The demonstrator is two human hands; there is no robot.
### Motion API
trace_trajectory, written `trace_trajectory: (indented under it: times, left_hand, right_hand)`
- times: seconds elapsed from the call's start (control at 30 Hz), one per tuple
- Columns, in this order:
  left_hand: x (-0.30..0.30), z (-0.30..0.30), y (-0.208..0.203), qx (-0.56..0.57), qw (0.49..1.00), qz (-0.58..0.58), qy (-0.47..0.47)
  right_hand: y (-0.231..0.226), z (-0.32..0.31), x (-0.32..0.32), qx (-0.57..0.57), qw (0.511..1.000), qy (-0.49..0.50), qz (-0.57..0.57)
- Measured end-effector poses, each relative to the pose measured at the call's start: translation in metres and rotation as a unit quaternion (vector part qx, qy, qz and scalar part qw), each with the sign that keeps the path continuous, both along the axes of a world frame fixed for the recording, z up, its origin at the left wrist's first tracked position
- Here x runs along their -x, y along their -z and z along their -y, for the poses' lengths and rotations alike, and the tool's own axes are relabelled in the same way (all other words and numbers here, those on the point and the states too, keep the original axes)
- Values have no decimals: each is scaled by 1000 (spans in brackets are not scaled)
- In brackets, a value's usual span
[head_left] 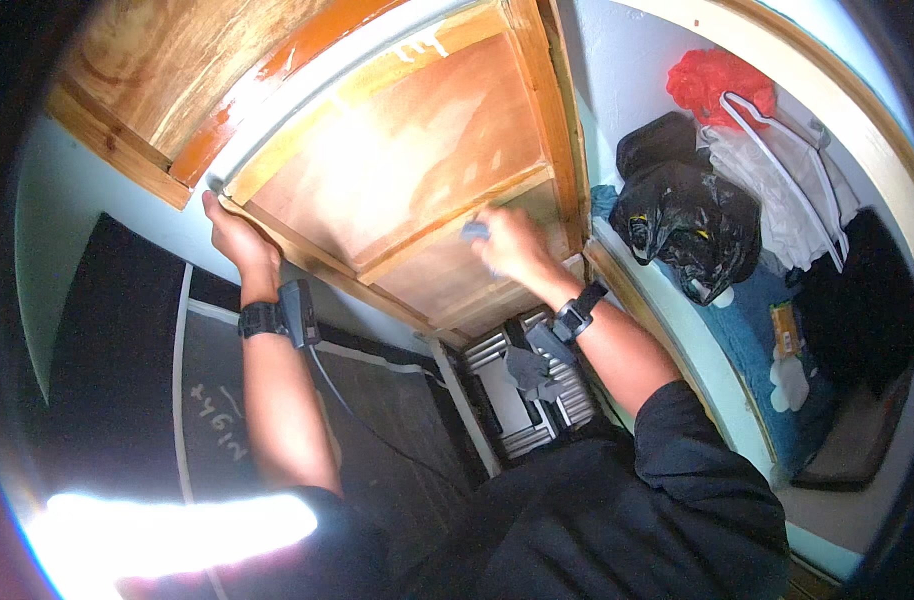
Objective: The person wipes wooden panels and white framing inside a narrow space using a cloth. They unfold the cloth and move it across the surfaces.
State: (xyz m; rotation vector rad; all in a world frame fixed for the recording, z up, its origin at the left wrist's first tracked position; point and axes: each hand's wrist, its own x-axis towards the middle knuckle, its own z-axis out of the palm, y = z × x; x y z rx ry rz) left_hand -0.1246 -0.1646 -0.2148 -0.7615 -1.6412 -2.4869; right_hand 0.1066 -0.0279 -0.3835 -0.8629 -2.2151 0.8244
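Observation:
A wooden cabinet door [407, 160] with pale inset panels stands open in front of me. My left hand [244, 243] grips the door's left edge near its corner, its fingers partly hidden by the wood. My right hand [517, 245] is closed around a small blue-grey piece [474, 231] at the lower panel, just below the middle rail. Whether that piece is cloth or a sanding sheet cannot be made out. A black strap [265, 320] with a cabled box circles my left wrist, and another black strap [577, 313] is on my right.
Right of the door, an open compartment holds a black plastic bag [692, 215], a red bundle [719, 85], a white hanger [792, 175] and blue fabric [722, 340]. Below my right arm stands a metal stepladder [502, 395] with a grey rag [532, 375]. Dark boards [377, 430] lean at left.

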Motion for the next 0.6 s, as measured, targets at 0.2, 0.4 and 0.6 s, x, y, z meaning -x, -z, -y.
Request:
trace_trajectory:
  times: [0.2, 0.4, 0.6]
  left_hand:
    - [4, 3, 0, -14, 1000, 11, 13]
    - [9, 3, -1, -18, 1000, -3, 21]
    - [5, 2, -2, -24, 1000, -9, 9]
  right_hand:
    - [12, 13, 1, -22, 983, 14, -184]
    - [-20, -53, -40, -238, 947, 174, -128]
    - [25, -40, 1, -146, 929, 222, -259]
